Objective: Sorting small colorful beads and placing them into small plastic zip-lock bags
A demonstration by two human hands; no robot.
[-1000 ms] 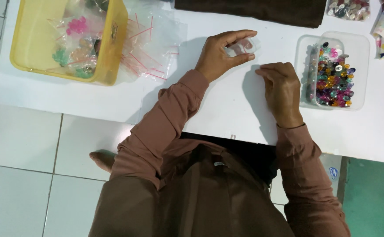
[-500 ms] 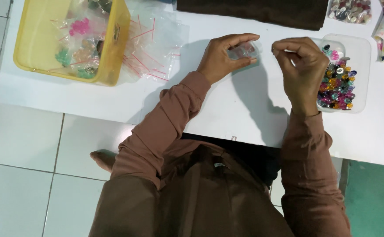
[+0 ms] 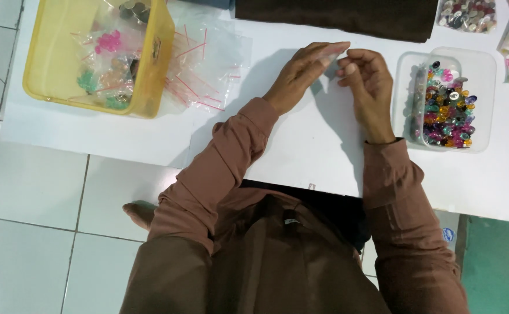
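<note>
Here, between the two hands, a small clear bag (image 3: 330,63) is held just above the white table (image 3: 301,145), near its far edge and close to a dark brown cloth (image 3: 336,17) that lies along that edge. The left hand (image 3: 302,72) has its fingers stretched out long and close together, with the tips pinching one side of the small clear bag. The right hand (image 3: 369,81) is curled, fingers bent inward and bunched, thumb and forefinger closed at the other side of the bag; whether something tiny sits between those fingertips cannot be told. Both arms wear reddish-brown sleeves (image 3: 219,168).

Just to the right of the right hand stands a clear plastic tub (image 3: 487,99) with rounded corners, holding a heap of small shiny beads (image 3: 447,113) in many colours: purple, green, orange, dark. Farther back on the right lies another clear packet of pale and dark buttons (image 3: 466,13), and some patterned wrapping shows at the right edge.

To the left of the left hand, a loose pile of empty clear bags with red strips (image 3: 205,70) is spread on the table, partly leaning against a yellow plastic basin (image 3: 51,52). Inside the basin lie filled little bags with pink, green and brownish contents.

Below the table, white floor tiles (image 3: 33,192) show, and a bare foot (image 3: 141,214) rests on them
</note>
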